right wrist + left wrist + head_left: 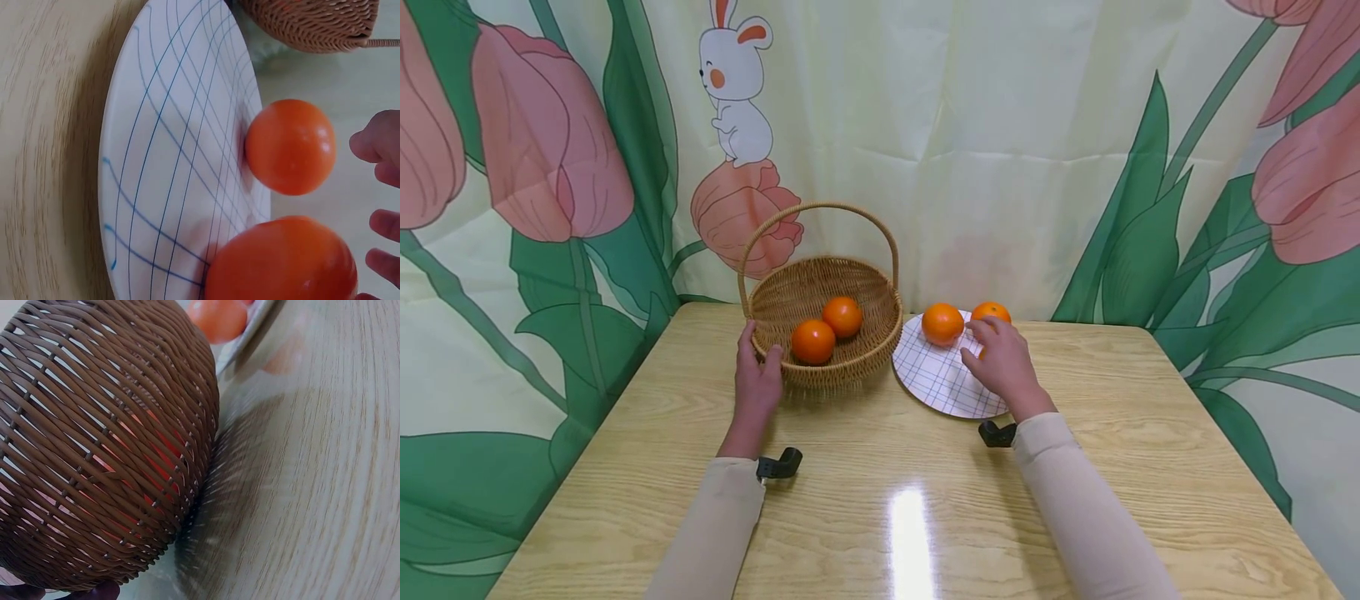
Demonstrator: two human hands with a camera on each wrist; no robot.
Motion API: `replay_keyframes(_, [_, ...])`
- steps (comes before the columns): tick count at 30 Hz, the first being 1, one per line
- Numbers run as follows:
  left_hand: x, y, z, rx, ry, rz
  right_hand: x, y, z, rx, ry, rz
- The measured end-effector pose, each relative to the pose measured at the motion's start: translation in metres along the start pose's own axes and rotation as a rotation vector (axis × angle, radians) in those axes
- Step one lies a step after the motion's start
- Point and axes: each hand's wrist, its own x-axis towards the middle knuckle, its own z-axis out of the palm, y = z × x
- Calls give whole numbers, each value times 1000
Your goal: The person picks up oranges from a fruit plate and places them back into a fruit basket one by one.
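My left hand (757,382) grips the near left rim of a wicker basket (868,364), thumb over the edge. Inside the basket lie two oranges, a nearer orange (812,342) and a farther orange (842,317). In the left wrist view, the woven basket side (94,444) fills much of the picture. My right hand (1004,364) hovers over the right part of a white plate (936,379) with blue grid lines, fingers spread and loosely bent, apart from the fruit. On the plate sit a left orange (290,147) and a right orange (990,312); more orange shows beneath the hand.
The wooden table (850,492) extends in front of the basket and plate. Behind it hangs a curtain (985,150) printed with tulips and a rabbit. A black wrist-camera mount (780,464) sticks out from the left sleeve, another mount (997,434) from the right.
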Motion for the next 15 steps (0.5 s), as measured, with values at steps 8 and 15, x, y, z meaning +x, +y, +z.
replay_keyframes(8, [0,0,0,6,1,-9,-4,7,-2,-10,-59,105])
replay_keyframes(15, [-2,2,0,0,0,-8,-7,11,0,-6,-101,163])
